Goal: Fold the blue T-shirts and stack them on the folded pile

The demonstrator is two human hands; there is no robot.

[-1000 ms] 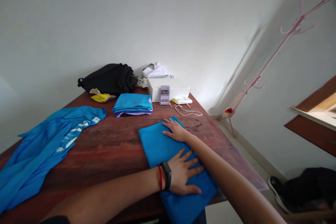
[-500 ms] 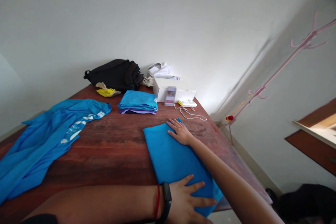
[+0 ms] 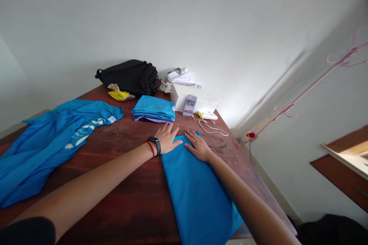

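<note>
A blue shirt (image 3: 198,195), folded into a long strip, lies on the wooden table (image 3: 135,187) in front of me, and its near end reaches the front edge. My right hand (image 3: 199,147) rests flat on its far end with the fingers extended. My left hand (image 3: 166,139), wearing a black band and a red string, is spread over the far left corner of the same shirt. Just beyond the left fingers sits a stack of folded clothes (image 3: 153,109), blue on top with purple below. At the left a second blue shirt (image 3: 57,141) with white print lies loosely spread.
Against the wall stand a black backpack (image 3: 129,76), a yellow packet (image 3: 119,95) and a white box (image 3: 184,93) with white cloth behind it. A white cable (image 3: 212,128) curls beside the box. Right of the table, a pink coat rack (image 3: 310,80) leans across the view.
My left hand slid toward the near end of the folded shirt, then moved up to its far left corner. My right hand stays on the far end. The view has shifted slightly.
</note>
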